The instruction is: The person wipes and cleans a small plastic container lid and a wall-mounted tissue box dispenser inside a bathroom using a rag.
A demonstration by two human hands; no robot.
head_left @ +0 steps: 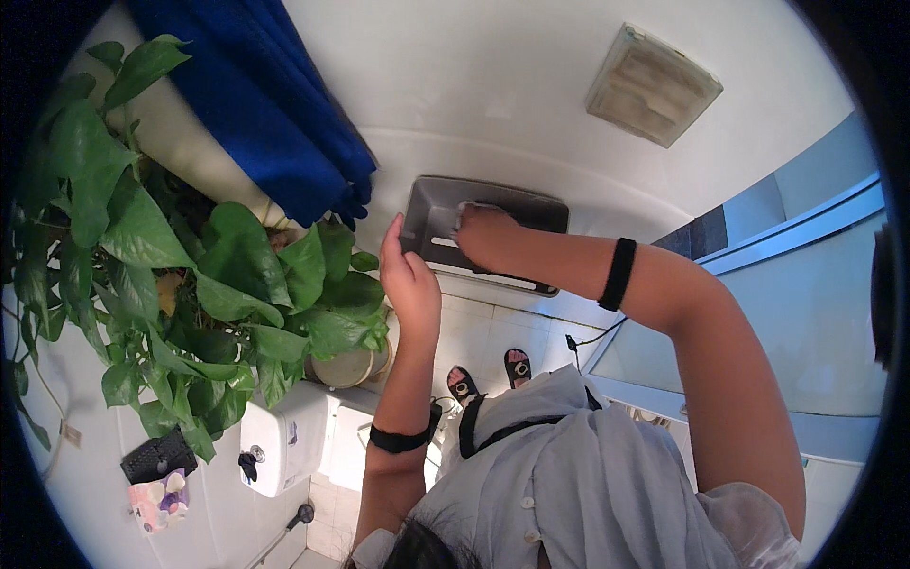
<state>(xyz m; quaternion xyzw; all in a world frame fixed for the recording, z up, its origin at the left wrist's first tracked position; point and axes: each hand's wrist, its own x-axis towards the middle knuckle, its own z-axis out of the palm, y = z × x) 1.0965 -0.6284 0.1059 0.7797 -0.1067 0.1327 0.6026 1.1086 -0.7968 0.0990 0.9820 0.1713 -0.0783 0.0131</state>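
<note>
A grey, shallow plastic rack [545, 211] with slots in its base is against the white wall in front of me. At its left end is my left hand [409, 284], fingers stretched upward and thumb apart, close beside the rack; whether it touches is hard to tell. Inside the rack, my right hand [485, 237] is bent down with its fingers curled together. A thin whitish bit, like a tissue or cloth, shows at those fingers; most of it is hidden by the hand.
A leafy green plant [227, 275] spreads on the left, close to my left hand. Above it hangs a blue towel [275, 114]. A framed square panel [654, 85] is on the wall at upper right. The white toilet tank [284, 441] stands lower left, and glass-panelled framing [758, 332] runs along the right.
</note>
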